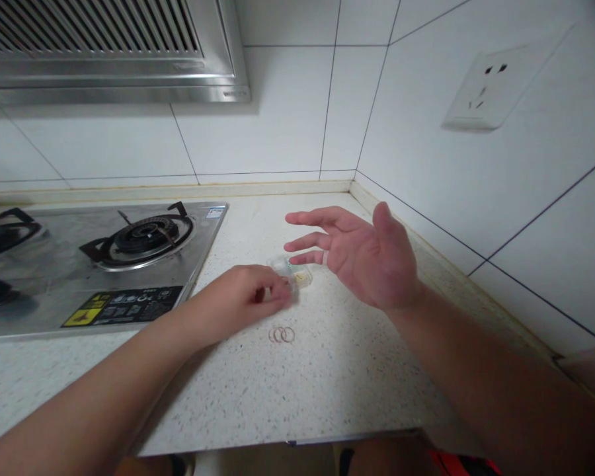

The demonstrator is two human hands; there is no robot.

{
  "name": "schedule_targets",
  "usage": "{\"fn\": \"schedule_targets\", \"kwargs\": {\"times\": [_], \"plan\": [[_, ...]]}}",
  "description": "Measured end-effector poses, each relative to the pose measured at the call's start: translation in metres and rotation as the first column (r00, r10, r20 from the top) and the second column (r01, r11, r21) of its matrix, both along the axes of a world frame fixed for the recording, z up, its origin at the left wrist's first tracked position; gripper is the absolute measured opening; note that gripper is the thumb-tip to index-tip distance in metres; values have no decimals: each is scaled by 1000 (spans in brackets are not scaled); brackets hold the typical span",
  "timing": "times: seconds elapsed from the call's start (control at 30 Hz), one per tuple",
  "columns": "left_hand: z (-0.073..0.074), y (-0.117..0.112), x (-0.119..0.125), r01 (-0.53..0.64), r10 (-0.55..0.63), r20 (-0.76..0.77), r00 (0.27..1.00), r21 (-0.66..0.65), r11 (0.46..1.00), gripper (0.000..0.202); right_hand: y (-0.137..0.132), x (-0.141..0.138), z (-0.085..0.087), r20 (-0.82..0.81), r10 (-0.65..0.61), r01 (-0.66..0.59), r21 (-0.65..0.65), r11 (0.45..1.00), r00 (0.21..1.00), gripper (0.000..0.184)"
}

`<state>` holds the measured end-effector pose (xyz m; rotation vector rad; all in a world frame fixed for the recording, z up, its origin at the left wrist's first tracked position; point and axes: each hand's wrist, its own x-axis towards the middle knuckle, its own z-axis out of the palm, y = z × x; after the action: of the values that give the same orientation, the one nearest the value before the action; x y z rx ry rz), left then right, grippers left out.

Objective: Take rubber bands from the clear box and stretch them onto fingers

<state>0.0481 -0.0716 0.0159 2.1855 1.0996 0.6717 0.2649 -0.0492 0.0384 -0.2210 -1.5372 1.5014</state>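
My left hand (250, 294) is at the left side of a small clear plastic box (305, 276), its fingers curled and closed on the near left part of it. Slight blur and the hand itself hide part of the box. Small yellowish and greenish bits show through the clear plastic. My right hand (361, 251) is raised above the counter, to the right of the box, palm showing and fingers spread, holding nothing. A pale band circles one of its fingers. Closer to me, thin copper-coloured rings (281, 335) lie overlapping on the counter, touched by neither hand.
A speckled white countertop (357, 370) runs to tiled walls at the back and right. To the left sits a steel gas stove (198, 264) with black burners (146, 235), beneath a range hood (213, 66). A socket (486, 86) is on the right wall.
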Motion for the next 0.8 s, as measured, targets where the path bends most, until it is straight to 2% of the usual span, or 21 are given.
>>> {"fn": "schedule_targets", "kwargs": {"times": [0.07,0.13,0.27,0.63,0.7,0.8], "plan": [[4,-1,-3,166,-166,-84,983,-9,986,16,1,2,1,18,-15,15,5,1000,1000,71],[6,-2,-3,278,-280,-120,953,-32,960,14,2,3,1,39,-33,33,1,999,999,71],[4,-3,-1,343,-346,-164,924,-46,938,11,4,3,-1,77,-57,57,-1,998,995,74],[2,-3,-4,373,-359,-255,898,8,928,11,6,4,-3,111,-38,39,-5,999,993,74],[2,-2,-5,338,-319,-268,909,27,941,11,5,4,-4,107,-37,38,-10,999,994,74],[3,-1,-5,185,-162,-245,956,76,980,11,4,5,-3,93,-27,29,-17,999,995,74]]}}
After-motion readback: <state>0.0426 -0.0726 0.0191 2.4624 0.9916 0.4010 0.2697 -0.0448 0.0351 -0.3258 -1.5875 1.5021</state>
